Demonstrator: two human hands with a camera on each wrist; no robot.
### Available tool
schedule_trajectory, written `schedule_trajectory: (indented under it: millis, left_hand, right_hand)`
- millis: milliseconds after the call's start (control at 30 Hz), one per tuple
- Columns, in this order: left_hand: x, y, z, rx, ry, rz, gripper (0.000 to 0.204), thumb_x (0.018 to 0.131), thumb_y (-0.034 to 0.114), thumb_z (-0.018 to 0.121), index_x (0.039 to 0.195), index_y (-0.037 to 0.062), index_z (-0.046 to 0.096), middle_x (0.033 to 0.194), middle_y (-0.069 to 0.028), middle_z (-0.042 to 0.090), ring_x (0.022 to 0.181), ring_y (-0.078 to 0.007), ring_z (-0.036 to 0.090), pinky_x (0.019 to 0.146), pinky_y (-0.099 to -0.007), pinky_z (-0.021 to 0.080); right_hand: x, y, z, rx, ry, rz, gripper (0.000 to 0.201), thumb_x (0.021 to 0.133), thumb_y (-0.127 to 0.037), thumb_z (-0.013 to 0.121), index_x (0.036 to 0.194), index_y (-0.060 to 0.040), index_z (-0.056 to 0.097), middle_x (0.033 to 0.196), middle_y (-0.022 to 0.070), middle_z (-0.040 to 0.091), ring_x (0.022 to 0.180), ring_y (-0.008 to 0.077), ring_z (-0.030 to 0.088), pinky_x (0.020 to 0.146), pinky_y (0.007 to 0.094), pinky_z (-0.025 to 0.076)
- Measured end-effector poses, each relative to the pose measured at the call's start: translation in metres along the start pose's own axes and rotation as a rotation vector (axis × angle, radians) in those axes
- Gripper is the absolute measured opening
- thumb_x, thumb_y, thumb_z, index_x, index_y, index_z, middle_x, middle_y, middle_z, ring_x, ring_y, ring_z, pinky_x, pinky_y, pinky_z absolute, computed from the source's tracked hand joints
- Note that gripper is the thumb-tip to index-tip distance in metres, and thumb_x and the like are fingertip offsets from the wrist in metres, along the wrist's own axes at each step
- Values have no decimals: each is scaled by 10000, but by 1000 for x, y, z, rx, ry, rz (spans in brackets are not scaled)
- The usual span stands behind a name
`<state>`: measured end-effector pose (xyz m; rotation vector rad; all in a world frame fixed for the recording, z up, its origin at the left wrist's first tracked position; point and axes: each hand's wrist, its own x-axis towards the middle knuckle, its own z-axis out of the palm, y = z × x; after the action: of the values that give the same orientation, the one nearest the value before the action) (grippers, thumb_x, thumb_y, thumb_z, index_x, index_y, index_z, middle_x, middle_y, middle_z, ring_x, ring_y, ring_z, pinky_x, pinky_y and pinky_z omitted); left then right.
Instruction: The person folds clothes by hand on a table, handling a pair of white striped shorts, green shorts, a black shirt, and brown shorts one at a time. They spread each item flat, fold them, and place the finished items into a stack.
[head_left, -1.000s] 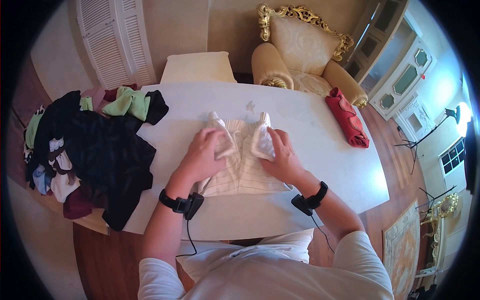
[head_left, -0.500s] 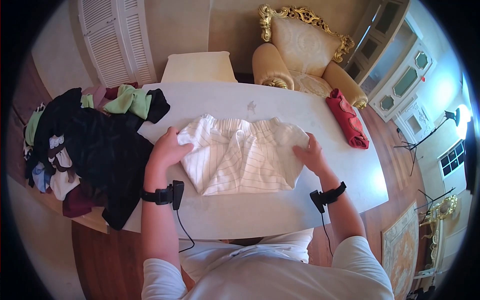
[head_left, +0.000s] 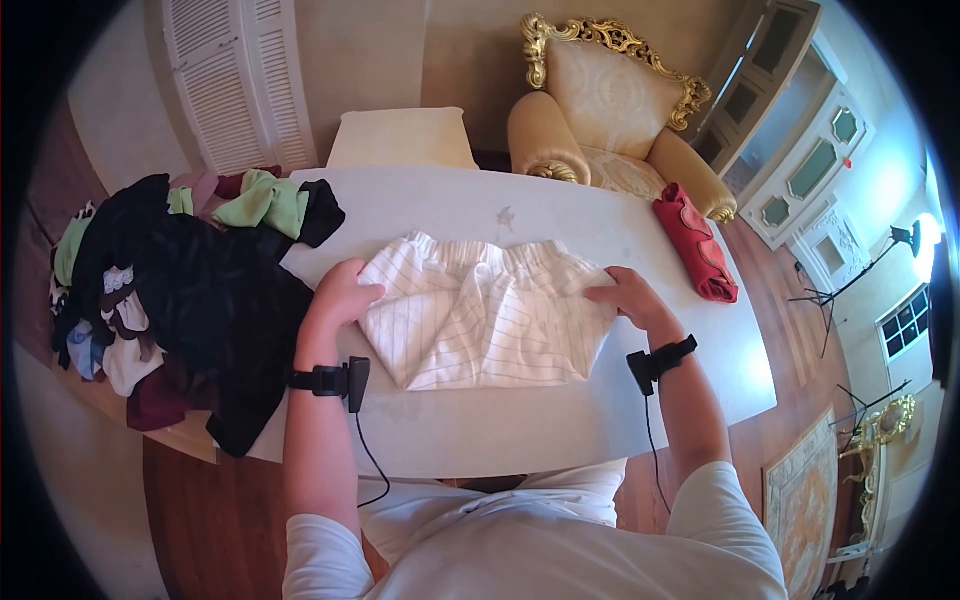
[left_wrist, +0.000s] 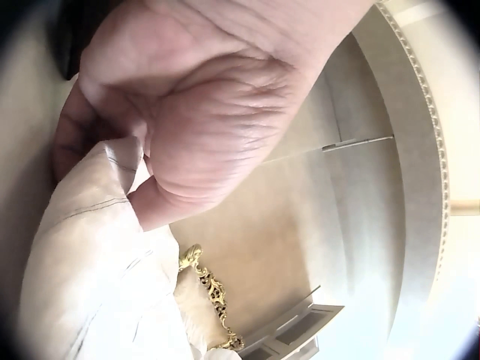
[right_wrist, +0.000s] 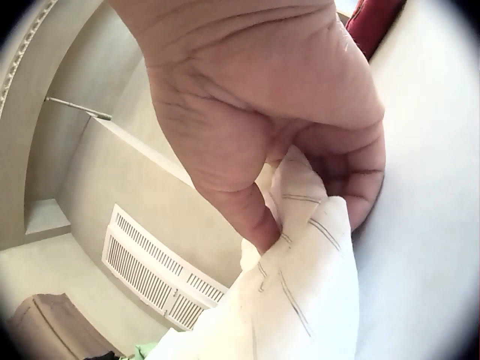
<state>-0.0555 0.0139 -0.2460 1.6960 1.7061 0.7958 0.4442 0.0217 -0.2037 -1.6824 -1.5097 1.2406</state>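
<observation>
White striped shorts with a gathered elastic waistband lie spread on the table in front of me, waistband on the far side. My left hand pinches their left edge between thumb and curled fingers; in the left wrist view a fold of the striped cloth runs into that grip. At the opposite edge my right hand does the same, and the right wrist view shows the cloth bunched between thumb and fingers. Several creases run down the middle of the shorts.
A heap of clothes, mostly black cloth with a light green piece, covers the left of the white table. A rolled red garment lies at the right edge. Behind stand a gold armchair and a cream chair.
A second ago both hands were at folded-in parts near the waistband. They have since moved apart to the side edges, and the shorts now lie opened out wider. The last half second shows little movement.
</observation>
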Motion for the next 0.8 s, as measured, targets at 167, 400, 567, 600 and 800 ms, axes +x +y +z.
schedule_trajectory:
  millis: [167,400,567,600,800]
  left_hand:
    - [2,7,8,-148,40,12,418,854,279,799,1083,-61,718,954,-209,744,852,-282,729,778,-409,561]
    - [8,9,15,-104,66,25,377,886,272,752,1023,-79,719,899,-204,751,838,-292,732,784,-418,550]
    - [10,2,16,-48,96,12,296,873,207,720,1029,-44,719,931,-229,748,875,-354,737,806,-437,551]
    - [10,0,17,-45,102,11,283,869,195,714,1031,-37,718,938,-232,747,884,-366,737,811,-440,551]
    - [12,-2,18,-83,113,37,282,851,159,693,1057,-34,707,969,-246,743,913,-380,734,821,-443,551]
  right_hand:
    - [11,-9,-1,-183,32,68,549,879,-359,816,1257,23,706,1091,91,742,915,193,706,783,341,563]
    - [24,-48,5,-336,-37,27,700,811,-434,867,1322,4,674,1155,135,712,1070,256,661,905,399,521]
    - [40,-48,10,-438,-67,-19,715,742,-365,906,1311,4,682,1169,138,707,1051,268,662,889,408,531]
    - [40,-48,11,-460,-71,-34,704,730,-343,909,1300,5,688,1147,134,713,1035,266,666,883,405,534]
    - [41,-47,12,-521,-155,-87,562,723,-230,864,1202,25,716,1028,107,735,932,235,685,861,349,539]
